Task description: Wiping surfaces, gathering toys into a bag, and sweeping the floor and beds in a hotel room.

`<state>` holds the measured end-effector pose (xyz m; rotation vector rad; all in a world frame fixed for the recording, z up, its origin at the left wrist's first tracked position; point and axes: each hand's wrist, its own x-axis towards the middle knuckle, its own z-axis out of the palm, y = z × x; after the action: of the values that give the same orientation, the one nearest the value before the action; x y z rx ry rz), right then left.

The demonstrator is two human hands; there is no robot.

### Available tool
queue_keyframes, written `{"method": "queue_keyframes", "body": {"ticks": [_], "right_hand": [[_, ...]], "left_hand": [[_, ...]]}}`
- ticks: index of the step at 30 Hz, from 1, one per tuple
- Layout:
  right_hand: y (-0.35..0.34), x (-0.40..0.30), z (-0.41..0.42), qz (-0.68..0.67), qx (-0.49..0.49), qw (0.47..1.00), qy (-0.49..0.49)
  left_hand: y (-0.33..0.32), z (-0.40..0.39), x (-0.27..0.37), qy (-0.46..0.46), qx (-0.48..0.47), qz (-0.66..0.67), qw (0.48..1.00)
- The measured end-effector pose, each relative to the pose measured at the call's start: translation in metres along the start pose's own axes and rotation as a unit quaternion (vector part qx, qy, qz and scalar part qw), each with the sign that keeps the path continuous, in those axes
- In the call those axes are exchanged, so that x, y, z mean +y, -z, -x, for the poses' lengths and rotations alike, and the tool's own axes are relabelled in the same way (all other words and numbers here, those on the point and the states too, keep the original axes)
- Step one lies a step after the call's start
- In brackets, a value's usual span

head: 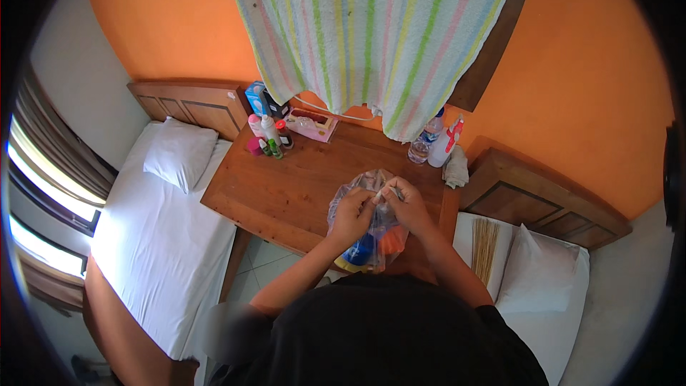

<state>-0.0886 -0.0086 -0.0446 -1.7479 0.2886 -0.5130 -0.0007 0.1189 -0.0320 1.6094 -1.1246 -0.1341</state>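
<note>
A clear plastic bag (340, 201) stands at the near right part of the wooden table (268, 187), with a blue and yellow item (358, 251) and an orange item (394, 240) showing through it. My left hand (353, 213) pinches the gathered top of the bag between thumb and fingers. Close against it on the right, my right hand (403, 202) also pinches the bag's twisted top. The fingertips of both hands nearly meet there. What else the bag holds is unclear.
Bottles (268, 127), boxes (256, 99) and a pink packet (316, 130) stand at the table's back left. A water bottle (427, 139), a spray bottle (444, 146) and a folded cloth (456, 169) are at back right. A striped towel (370, 27) hangs above. Beds flank the table.
</note>
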Motion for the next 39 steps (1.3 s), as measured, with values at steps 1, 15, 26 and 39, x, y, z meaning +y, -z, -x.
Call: {"method": "queue_keyframes", "body": {"ticks": [1,15,26,39], "right_hand": [[-0.002,0.003,0.0,-0.001,-0.002,1.0,0.0],[-0.038,-0.002,0.008,-0.024,0.056,0.995,0.076],[-0.043,-0.022,0.014,0.264,0.109,0.925,0.251],[-0.032,-0.026,0.018,0.33,0.032,0.924,0.192]], "left_hand": [[0.001,0.002,0.0,0.016,0.012,-0.002,1.0],[0.011,0.017,-0.012,0.068,0.086,0.006,0.994],[0.02,0.017,-0.005,0.021,0.064,-0.092,0.993],[0.017,0.021,-0.003,-0.052,0.027,-0.2,0.978]]}}
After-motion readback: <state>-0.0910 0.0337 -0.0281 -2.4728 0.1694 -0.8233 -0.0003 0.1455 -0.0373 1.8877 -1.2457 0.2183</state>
